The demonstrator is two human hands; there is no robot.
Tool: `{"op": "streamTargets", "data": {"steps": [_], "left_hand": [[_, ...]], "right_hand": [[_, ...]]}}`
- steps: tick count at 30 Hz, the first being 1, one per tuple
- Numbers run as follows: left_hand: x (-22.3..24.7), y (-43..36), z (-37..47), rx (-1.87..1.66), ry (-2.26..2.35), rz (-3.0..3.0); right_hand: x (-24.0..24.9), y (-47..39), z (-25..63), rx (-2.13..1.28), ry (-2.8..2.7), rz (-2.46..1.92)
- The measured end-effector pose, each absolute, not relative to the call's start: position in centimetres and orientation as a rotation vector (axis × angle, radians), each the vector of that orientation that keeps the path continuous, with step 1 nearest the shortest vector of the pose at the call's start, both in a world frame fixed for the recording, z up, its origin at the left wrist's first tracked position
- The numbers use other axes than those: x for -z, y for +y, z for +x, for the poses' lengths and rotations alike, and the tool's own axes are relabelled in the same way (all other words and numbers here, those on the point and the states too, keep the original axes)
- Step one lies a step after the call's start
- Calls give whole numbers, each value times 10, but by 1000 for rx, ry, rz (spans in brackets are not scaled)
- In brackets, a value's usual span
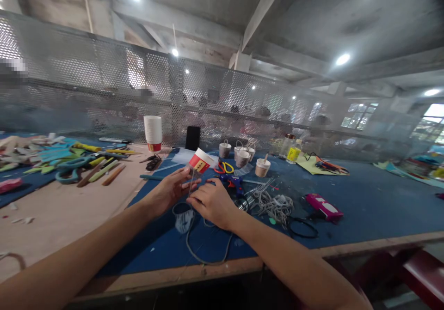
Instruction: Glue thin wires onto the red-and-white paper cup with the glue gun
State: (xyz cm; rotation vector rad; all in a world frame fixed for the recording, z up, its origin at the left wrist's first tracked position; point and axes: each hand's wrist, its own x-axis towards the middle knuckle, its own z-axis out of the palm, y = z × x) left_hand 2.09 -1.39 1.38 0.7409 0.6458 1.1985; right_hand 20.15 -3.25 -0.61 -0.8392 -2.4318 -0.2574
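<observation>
My left hand [173,187] has its fingers and thumb closed on a red and white paper cup [201,161], tilted above the table. A thin clear strip [191,184] runs down from the cup between my hands. Close by on the right, my right hand [212,203] has its fingers bent inward; what they hold, if anything, is hidden. Below the hands, a small cup-like piece [183,218] rests on the blue mat, with a loop of grey cord [210,263] beside it. A blue glue gun [235,184] and yellow-and-red-handled scissors [225,167] lie just beyond my right hand.
A stack of paper cups [153,132] stands at the back left, near scissors [74,167] and several craft tools. Several cord-wrapped cups [243,156] stand behind. To the right are tangled grey cord [277,206], a magenta device [324,207] and a yellow-labelled bottle [294,152].
</observation>
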Motion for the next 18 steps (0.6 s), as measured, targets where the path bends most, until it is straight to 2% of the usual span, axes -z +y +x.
{"op": "streamTargets", "data": {"steps": [7,11,15,18], "left_hand": [[-13,-8,14,-1243,682,730],[-13,-7,11,-1227,657,737],[-14,-7,11,-1221,687,688],[-14,-7,11,-1206,696,675]], "right_hand": [[-11,-37,211,392,-2301,-959],[-33,-26,243,394,-2117,-1296],[-44,-9,290,186,-2129,-1801],[-39,1,316,-29,-2197,-2004]]}}
